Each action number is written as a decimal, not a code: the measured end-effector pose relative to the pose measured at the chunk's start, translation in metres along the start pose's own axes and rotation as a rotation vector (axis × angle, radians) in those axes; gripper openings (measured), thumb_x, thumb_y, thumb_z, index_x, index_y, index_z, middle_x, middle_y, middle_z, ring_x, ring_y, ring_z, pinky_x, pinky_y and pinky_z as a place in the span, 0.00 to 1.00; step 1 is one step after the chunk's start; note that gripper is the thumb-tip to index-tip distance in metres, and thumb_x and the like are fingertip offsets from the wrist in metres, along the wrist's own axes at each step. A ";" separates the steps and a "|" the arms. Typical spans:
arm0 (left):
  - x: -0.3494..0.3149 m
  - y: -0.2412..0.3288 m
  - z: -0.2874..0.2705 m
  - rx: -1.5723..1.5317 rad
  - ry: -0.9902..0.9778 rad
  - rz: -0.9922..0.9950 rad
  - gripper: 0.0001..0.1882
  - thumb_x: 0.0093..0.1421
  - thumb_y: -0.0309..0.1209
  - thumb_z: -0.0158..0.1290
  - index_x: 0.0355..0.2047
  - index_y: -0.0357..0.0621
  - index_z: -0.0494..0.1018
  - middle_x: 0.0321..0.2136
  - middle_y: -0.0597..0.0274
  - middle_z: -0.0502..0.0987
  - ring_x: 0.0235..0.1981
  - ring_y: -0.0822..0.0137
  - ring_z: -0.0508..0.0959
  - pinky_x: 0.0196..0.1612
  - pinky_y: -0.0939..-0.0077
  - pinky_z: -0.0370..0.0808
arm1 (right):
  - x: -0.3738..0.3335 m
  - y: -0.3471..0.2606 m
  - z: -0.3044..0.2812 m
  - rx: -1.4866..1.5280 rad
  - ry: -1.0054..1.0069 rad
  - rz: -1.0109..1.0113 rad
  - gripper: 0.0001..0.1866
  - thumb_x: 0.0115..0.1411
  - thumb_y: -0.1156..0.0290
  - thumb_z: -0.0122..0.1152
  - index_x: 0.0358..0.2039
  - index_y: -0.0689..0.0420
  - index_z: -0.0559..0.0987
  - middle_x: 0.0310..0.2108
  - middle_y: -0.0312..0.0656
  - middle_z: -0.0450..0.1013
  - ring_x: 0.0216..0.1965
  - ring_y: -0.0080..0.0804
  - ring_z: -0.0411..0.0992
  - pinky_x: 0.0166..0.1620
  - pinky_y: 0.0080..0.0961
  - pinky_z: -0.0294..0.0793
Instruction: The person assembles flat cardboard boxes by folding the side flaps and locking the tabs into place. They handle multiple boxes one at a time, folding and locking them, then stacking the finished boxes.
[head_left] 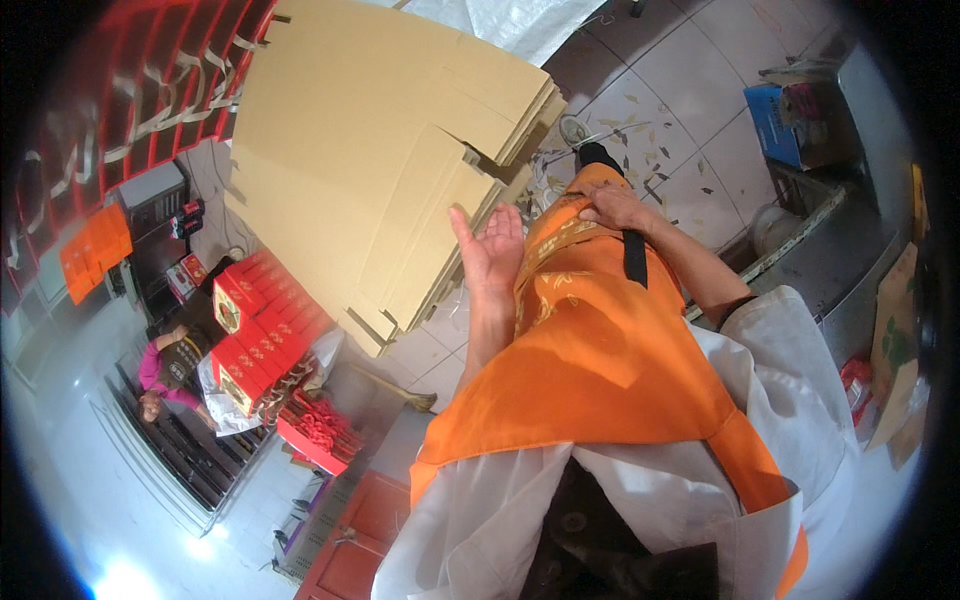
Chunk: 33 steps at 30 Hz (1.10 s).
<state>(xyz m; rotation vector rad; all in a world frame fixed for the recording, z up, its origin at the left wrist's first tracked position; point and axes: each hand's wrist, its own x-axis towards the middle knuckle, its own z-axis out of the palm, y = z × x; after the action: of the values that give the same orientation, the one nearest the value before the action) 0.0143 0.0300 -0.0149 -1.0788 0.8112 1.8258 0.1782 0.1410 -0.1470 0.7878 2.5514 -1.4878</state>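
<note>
A stack of flat brown cardboard sheets (340,130) with cut slots and flaps lies in front of me to the left. My left hand (492,250) is beside its right edge, palm turned up and fingers stretched out, with nothing in it. The thumb comes close to the top sheet; whether it touches cannot be made out. I wear an orange apron (610,350) over a white garment. On the apron, at my thigh, rests my right hand (612,207), its fingers bent into the folded cloth. A dark strap (635,257) hangs just below that hand.
Red gift boxes (265,310) are piled at the left, near another person in a pink sleeve (150,365). Red packages with pale ribbon handles (150,110) line the upper left. A blue carton (775,125) stands at the right. Scraps litter the tiled floor (690,110).
</note>
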 end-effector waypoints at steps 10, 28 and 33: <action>0.001 -0.001 0.003 0.034 -0.048 0.015 0.26 0.47 0.45 0.57 0.38 0.37 0.65 0.35 0.58 0.70 0.39 0.64 0.69 0.48 0.67 0.66 | 0.051 -0.092 -0.024 1.499 -0.053 0.149 0.18 0.54 0.65 0.54 0.44 0.59 0.68 0.37 0.34 0.68 0.36 0.20 0.66 0.39 0.19 0.66; 0.054 0.006 -0.042 0.061 0.018 -0.014 0.29 0.49 0.48 0.54 0.39 0.34 0.63 0.36 0.60 0.68 0.37 0.67 0.69 0.42 0.78 0.70 | 0.084 -0.090 -0.040 1.370 0.394 0.615 0.14 0.47 0.61 0.62 0.29 0.53 0.70 0.25 0.29 0.65 0.27 0.19 0.61 0.31 0.20 0.60; 0.039 -0.005 -0.041 0.517 -0.147 -0.248 0.38 0.54 0.54 0.44 0.49 0.31 0.54 0.52 0.49 0.56 0.50 0.61 0.63 0.52 0.70 0.63 | 0.083 -0.085 -0.037 1.326 0.395 0.679 0.13 0.45 0.60 0.64 0.23 0.52 0.70 0.19 0.27 0.61 0.21 0.18 0.57 0.25 0.19 0.56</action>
<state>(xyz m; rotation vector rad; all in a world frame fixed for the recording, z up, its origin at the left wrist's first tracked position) 0.0224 0.0109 -0.0679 -0.6684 0.9460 1.3633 0.0728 0.1710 -0.0872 1.8888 0.8038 -2.6967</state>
